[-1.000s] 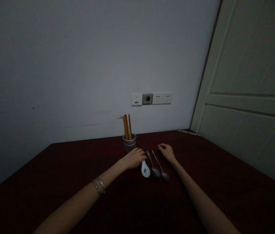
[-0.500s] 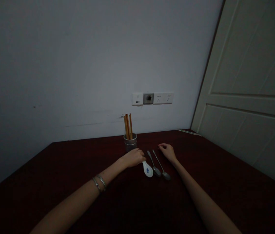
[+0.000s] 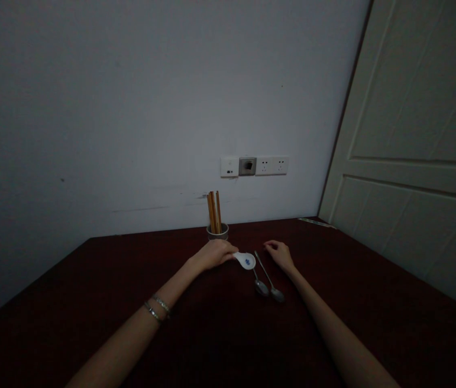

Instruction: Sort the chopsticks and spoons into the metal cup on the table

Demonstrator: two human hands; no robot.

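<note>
We pinch the white spoon [image 3: 247, 261] with left fingers [image 3: 230, 250] toward the counter's [image 3: 159, 235] far edge, right fingers [image 3: 271, 244] curled, their closure unclear.

The view is dim, the wall [image 3: 212, 108] palest towards twelve o'clock. The table [image 3: 212, 339] sinks almost to black at six o'clock; soft darkness blurs the corner at two o'clock.
</note>
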